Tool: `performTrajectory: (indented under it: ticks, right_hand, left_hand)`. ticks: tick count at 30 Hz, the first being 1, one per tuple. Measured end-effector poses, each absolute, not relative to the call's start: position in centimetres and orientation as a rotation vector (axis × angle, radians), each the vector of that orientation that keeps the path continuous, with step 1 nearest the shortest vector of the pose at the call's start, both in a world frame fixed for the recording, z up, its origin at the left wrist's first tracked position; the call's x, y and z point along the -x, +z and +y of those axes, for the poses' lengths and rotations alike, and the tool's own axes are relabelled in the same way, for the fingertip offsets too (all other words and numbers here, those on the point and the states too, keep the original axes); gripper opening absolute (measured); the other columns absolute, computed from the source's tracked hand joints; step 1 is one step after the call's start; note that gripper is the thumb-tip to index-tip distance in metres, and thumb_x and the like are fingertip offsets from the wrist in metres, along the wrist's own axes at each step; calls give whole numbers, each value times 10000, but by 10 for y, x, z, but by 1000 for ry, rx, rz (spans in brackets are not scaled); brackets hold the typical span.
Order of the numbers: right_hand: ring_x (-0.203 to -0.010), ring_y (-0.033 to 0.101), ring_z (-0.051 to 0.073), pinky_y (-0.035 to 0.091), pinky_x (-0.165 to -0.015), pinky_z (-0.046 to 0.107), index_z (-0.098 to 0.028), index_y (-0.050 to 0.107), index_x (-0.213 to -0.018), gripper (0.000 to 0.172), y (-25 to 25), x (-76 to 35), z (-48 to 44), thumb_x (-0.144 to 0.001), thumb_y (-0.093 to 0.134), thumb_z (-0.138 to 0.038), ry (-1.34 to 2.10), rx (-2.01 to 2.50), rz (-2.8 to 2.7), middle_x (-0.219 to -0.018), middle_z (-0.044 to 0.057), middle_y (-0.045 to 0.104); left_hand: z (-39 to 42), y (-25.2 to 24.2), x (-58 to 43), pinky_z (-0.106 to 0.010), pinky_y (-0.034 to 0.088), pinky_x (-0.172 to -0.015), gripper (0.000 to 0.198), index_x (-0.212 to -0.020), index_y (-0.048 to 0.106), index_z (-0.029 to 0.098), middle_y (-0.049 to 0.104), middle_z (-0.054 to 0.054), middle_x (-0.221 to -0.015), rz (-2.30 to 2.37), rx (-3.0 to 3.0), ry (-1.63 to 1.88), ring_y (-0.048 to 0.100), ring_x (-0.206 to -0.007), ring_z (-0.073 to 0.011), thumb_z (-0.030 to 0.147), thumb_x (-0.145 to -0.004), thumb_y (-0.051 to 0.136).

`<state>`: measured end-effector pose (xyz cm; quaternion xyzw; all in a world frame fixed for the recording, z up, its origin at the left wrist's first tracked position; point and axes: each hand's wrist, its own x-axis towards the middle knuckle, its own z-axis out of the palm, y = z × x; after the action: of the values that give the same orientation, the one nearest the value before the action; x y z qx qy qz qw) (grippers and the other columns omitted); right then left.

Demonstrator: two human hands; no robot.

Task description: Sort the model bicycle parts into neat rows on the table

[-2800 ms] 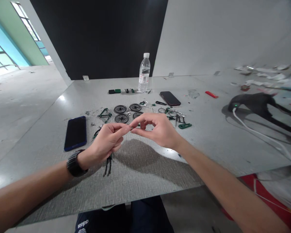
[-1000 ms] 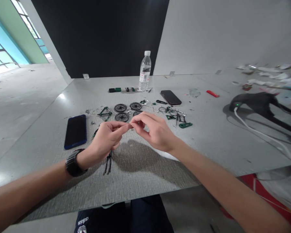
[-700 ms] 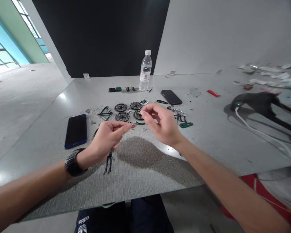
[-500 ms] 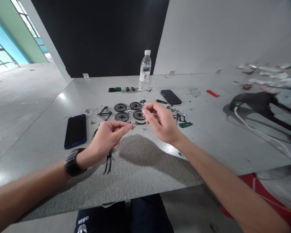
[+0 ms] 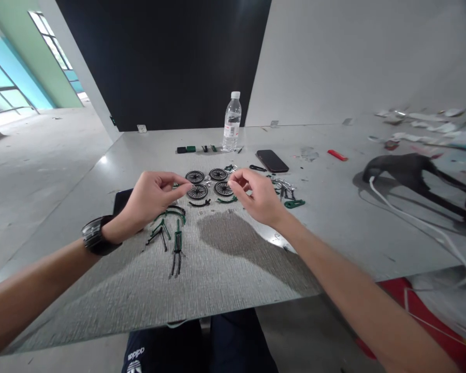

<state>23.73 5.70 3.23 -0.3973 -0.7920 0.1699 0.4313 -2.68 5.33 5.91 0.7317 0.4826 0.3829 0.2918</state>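
Tabletop (image 5: pixel 225 280), grey, before a black panel (image 5: pixel 163 62), left fingers (image 5: pixel 177 194) and right fingers (image 5: pixel 239 192) pinched above, contents unclear.

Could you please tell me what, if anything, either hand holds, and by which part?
It cannot be told: the left hand and right hand are pinched, but anything inside is too small to see.

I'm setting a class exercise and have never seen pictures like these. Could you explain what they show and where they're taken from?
No machine here: a camera worn on a person's head looks forward and down at their left hand and right hand. Both are bare, apart and pinched; whether they hold anything tiny is unclear. On the table lie four spoked wheels, a fork-shaped green and black part, and a phone, among other pieces; a bottle stands behind.
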Motion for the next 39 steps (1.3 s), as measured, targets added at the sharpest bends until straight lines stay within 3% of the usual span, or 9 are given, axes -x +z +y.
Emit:
performTrajectory:
  ticks: [3, 7, 13, 18, 24, 28, 32, 34, 39]
  right_hand:
    - [-691, 527, 141, 425, -625, 303, -199, 586, -911, 226, 32, -242, 60, -1021, 496, -374, 413, 1038, -2066, -847, 37, 623]
    - [-753, 543, 153, 421, -679, 310, -197, 612, -934, 184, 29, -244, 59, -1020, 481, -293, 329, 1088, -2308, -910, 54, 657]
    - [-838, 583, 176, 395, -727, 322, -157, 663, -937, 213, 10, -230, 53, -1020, 467, -173, -169, 1120, -2650, -953, 72, 701]
    - [-875, 588, 195, 365, -734, 330, -137, 672, -933, 235, -1, -222, 49, -1016, 453, -114, -488, 1068, -2816, -939, 81, 706]
    - [-845, 584, 192, 379, -739, 328, -146, 706, -906, 230, 7, -226, 48, -1006, 498, -143, -323, 980, -2827, -905, 72, 712]
    - [-822, 588, 186, 398, -720, 321, -178, 757, -961, 297, 20, -235, 49, -1036, 474, -225, -222, 1003, -2754, -871, 48, 711]
    - [-792, 597, 173, 395, -669, 306, -195, 786, -996, 325, 30, -239, 46, -1036, 467, -237, -95, 1021, -2788, -839, 46, 714]
    - [-774, 604, 168, 387, -646, 299, -204, 794, -1002, 325, 31, -238, 44, -1032, 471, -226, -17, 1034, -2846, -829, 46, 721]
    - [-773, 617, 178, 398, -666, 309, -245, 796, -1062, 304, 26, -233, 42, -1010, 497, -228, 4, 1083, -2874, -824, 38, 727]
  left_hand:
    - [46, 47, 19, -220, 216, -405, 276, -885, 792, 188, 396, 76, -461, 1214, -2187, 831, 244, -397, -59, 434, -924, 674]
    - [22, 23, 0, -220, 422, -541, 192, -886, 724, 151, 632, 4, -659, 874, -2834, 448, 532, -534, -96, 184, -966, 552]
    - [-5, 7, -15, -241, 377, -389, 252, -856, 600, 138, 638, -26, -656, 919, -3336, -9, 597, -477, -166, -75, -799, 478]
    - [-12, 4, -14, -249, 427, -384, 246, -873, 611, 125, 644, -26, -652, 905, -3412, 5, 626, -476, -177, -74, -798, 489]
    - [-14, 4, -10, -257, 455, -387, 330, -1081, 658, 48, 679, -41, -691, 890, -3415, 5, 648, -495, -179, -63, -804, 517]
    - [-29, 8, -11, -264, 416, -360, 393, -1194, 648, -2, 643, -14, -633, 871, -3469, 273, 589, -441, -155, -35, -816, 545]
    - [-68, 6, -21, -318, 368, -326, 223, -1073, 711, 95, 565, 16, -603, 546, -3355, 637, 516, -436, -150, 212, -945, 570]
    - [-83, 3, -25, -318, 346, -318, 200, -1031, 720, 145, 515, 36, -549, 433, -3318, 648, 466, -413, -135, 196, -945, 547]
    - [-77, 0, -32, -310, 380, -346, 302, -1207, 690, 127, 551, 28, -579, 390, -3344, 665, 504, -435, -135, 219, -949, 561]
